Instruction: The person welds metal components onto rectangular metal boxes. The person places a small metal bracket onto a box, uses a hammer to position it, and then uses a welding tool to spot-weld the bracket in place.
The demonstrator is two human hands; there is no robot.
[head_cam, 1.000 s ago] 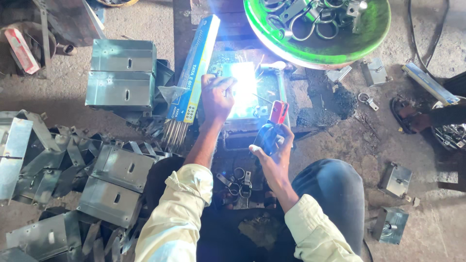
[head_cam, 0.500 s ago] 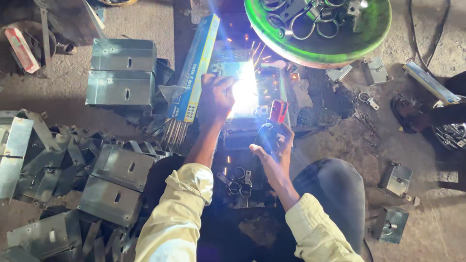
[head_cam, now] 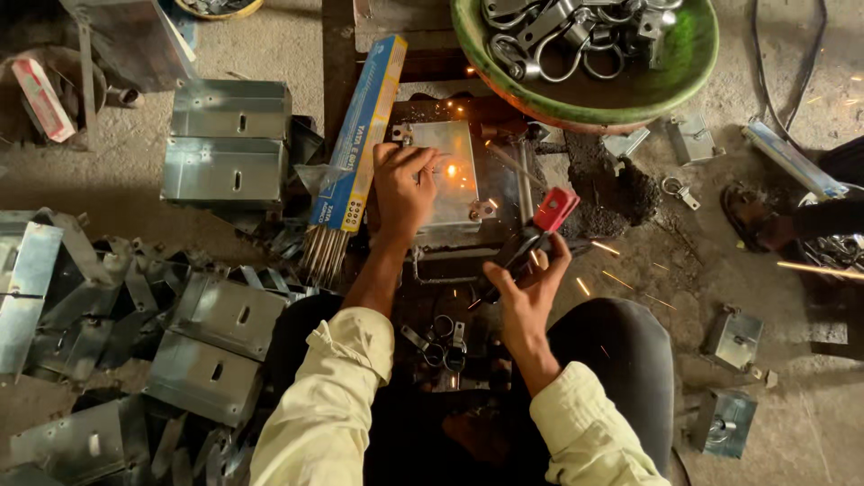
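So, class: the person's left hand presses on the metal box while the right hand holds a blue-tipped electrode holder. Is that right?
Not quite. In the head view the electrode holder in the right hand has a red tip, not blue. The left hand does press on the metal box.

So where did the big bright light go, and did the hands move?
The bright welding glare on the metal box has died down to a small orange glow with a few flying sparks. The left hand stays pressed on the box, and the right hand still grips the red-tipped electrode holder. The green bowl hasn't moved.
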